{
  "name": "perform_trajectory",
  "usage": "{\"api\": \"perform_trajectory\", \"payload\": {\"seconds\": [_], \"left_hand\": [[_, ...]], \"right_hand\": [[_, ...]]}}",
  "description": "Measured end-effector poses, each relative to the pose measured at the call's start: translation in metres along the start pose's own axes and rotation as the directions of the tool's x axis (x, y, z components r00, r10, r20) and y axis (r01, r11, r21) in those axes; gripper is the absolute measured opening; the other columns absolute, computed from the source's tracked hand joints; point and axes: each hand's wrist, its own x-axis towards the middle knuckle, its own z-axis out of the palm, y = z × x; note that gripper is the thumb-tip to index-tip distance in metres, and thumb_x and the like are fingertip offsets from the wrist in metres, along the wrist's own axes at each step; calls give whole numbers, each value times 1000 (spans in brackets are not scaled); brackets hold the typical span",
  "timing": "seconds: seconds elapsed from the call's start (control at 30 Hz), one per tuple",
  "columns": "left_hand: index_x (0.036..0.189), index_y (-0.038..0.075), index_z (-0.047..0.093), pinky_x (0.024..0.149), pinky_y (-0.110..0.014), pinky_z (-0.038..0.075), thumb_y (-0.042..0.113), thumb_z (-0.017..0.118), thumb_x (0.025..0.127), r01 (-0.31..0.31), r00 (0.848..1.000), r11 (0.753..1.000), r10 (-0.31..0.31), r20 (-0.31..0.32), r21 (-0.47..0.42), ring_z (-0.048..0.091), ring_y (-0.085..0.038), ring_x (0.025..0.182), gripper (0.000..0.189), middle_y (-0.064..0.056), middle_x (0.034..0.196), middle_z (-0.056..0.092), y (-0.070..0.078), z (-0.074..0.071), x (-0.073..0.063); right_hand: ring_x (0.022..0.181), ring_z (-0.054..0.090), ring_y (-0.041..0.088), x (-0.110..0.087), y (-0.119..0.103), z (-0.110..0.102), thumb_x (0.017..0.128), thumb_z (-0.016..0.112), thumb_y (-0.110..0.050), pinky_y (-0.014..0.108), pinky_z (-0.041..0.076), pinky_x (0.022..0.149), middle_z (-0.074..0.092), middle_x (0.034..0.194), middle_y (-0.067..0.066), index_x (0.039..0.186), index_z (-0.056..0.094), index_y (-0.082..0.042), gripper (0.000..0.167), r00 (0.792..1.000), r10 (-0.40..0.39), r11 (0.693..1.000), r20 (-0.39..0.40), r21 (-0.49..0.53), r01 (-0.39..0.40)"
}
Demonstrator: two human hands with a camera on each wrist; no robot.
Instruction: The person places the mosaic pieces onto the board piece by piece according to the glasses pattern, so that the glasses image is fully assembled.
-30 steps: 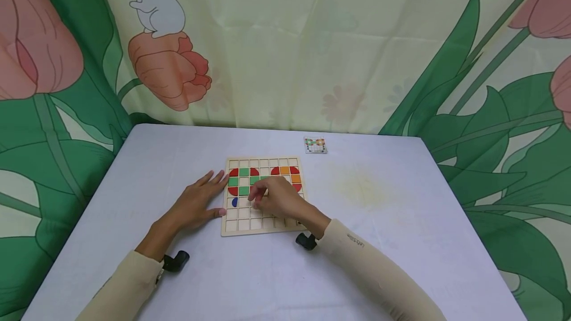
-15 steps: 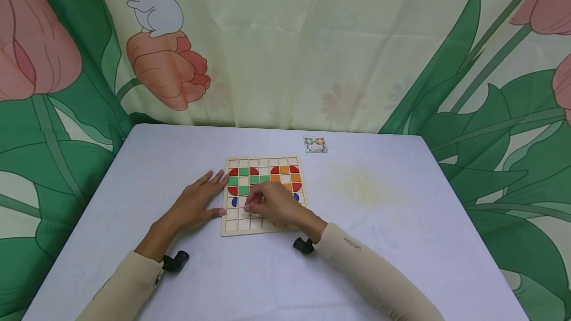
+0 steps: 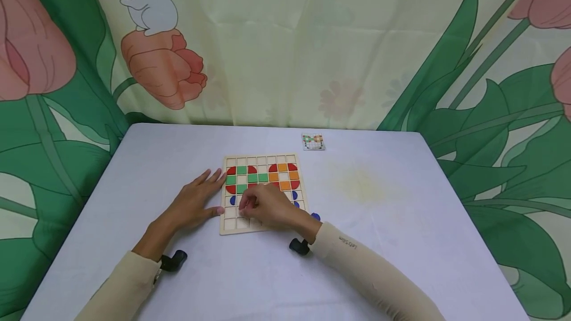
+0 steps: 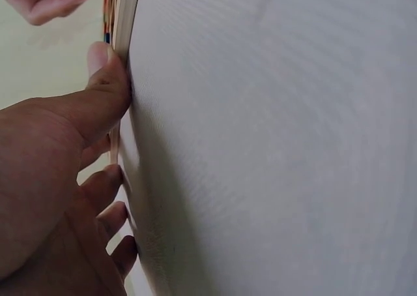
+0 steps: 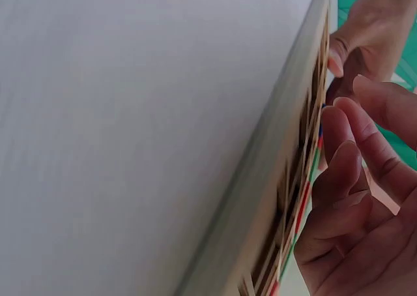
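A square wooden grid board lies on the white table, with red, green, orange and blue flat tiles set in its cells. My left hand rests at the board's left edge with fingers spread, and its thumb touches the side of the board in the left wrist view. My right hand is over the lower middle of the board with its fingers bent, fingertips close above the cells near a blue tile. In the right wrist view, I cannot tell whether those fingertips hold a tile.
A small pattern card lies beyond the board's far right corner. Close to the board's right edge is a blue piece, partly hidden by my right wrist. A curtain printed with tulips hangs behind the table.
My right hand has shifted left and slightly nearer over the board, uncovering red, orange and blue tiles on its right side. My left hand stays at the left edge. The head view has shifted slightly.
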Motion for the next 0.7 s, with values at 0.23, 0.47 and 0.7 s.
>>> {"api": "perform_trajectory", "payload": {"seconds": [0.23,0.47,0.7], "left_hand": [[167,12,33,122,-76,27,37,83,92,-7,1000,1000,7,-5,9,18,-48,163,95,-16,176,27,-1,0,0],[167,11,34,122,-76,26,36,84,91,-13,1000,1000,13,-15,8,19,-48,163,95,-17,175,28,0,0,0],[167,11,33,121,-77,28,36,84,91,-17,1000,1000,17,-11,15,19,-48,163,95,-17,175,27,-1,1,0]], "right_hand": [[71,59,5,3,-3,7,98,79,-22,18,47,61,67,75,-11,93,78,-23,6,999,-38,999,11,-4,38],[70,58,4,5,-4,8,97,80,-24,18,45,60,67,74,-11,93,78,-22,5,999,-44,999,21,-7,44],[69,59,3,7,-8,11,96,82,-27,19,46,60,66,72,-12,96,78,-24,5,995,-75,997,68,-23,77]]}}
